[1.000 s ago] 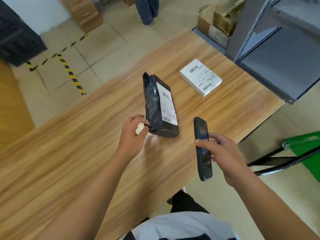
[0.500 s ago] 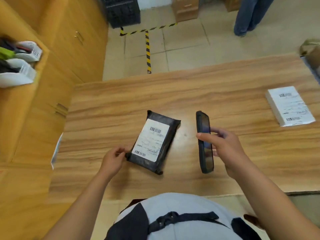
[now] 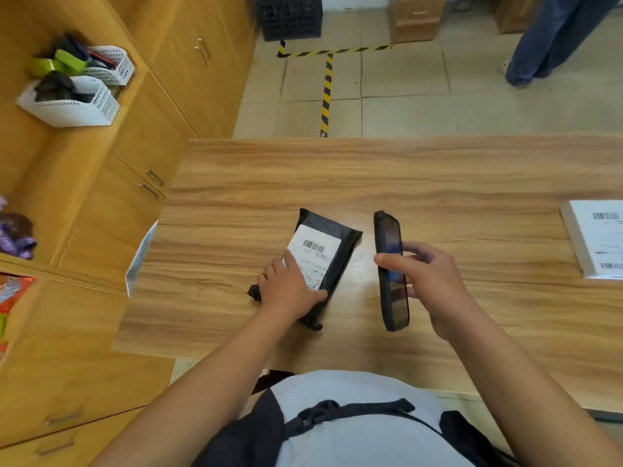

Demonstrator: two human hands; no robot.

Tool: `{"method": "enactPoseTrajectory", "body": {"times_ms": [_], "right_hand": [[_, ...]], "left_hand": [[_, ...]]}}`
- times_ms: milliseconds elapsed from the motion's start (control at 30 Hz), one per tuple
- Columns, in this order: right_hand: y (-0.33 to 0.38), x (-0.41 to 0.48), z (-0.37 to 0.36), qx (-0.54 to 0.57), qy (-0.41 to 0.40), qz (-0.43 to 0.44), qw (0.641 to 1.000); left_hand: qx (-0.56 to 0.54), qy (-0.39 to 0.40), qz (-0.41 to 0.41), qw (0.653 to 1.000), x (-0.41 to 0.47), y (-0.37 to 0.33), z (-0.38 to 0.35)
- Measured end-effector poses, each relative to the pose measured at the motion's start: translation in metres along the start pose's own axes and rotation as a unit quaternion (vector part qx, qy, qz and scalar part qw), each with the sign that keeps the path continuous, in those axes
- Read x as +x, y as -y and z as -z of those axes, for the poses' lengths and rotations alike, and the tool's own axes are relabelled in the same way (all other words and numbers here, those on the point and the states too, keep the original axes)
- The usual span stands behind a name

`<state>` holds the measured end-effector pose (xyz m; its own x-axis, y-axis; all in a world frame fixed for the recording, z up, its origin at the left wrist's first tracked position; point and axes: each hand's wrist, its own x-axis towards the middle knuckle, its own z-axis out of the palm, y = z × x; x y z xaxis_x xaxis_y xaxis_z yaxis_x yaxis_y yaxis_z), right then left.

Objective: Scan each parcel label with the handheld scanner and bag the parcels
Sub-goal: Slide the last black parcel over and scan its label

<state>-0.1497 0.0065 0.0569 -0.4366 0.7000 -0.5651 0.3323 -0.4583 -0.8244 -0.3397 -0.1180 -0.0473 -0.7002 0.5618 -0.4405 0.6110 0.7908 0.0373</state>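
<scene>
Left hand [image 3: 290, 288]: laid palm-down over the near end of the black parcel [image 3: 342, 242], forefinger stretched onto its label [image 3: 315, 252]; it presses the parcel to the table [image 3: 337, 176] and does not lift it.
Right hand [image 3: 435, 281]: wrapped round the handheld scanner [image 3: 395, 306], thumb across the screen face, fingers behind.
Scanner position: held on edge just right of the black parcel, apart from it, top end pointing far and not at the label.
Black parcel: flat near the table's middle, barcode face-up and uncovered.
Scan status: cannot tell whether this label is read; judged to be pending.
White parcel [image 3: 598, 241]: far right on the table, label up, untouched.
Bagging: no parcel bagged and no bag identified in view.
Remaining, as judged: both scans unconfirmed, both parcels to bag.
</scene>
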Motion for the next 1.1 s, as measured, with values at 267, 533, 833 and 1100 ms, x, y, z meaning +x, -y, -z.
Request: {"method": "enactPoseTrajectory", "body": {"times_ms": [267, 533, 833, 1100], "right_hand": [[-0.008, 0.0, -0.015, -0.002, -0.036, -0.015, 0.999], [-0.006, -0.005, -0.052, -0.01, -0.073, -0.023, 0.997], [0.004, -0.016, -0.088, -0.067, -0.113, -0.048, 0.99], [0.015, -0.041, -0.108, -0.251, -0.113, -0.104, 0.956]], "left_hand": [[0.133, -0.011, -0.181, 0.974, 0.029, 0.064, 0.034], [-0.196, 0.157, -0.169, 0.953, 0.03, 0.082, 0.017], [-0.214, 0.115, -0.19, 0.951, 0.047, 0.082, 0.011], [-0.363, 0.15, -0.226, 0.891, 0.065, 0.082, -0.01]]}}
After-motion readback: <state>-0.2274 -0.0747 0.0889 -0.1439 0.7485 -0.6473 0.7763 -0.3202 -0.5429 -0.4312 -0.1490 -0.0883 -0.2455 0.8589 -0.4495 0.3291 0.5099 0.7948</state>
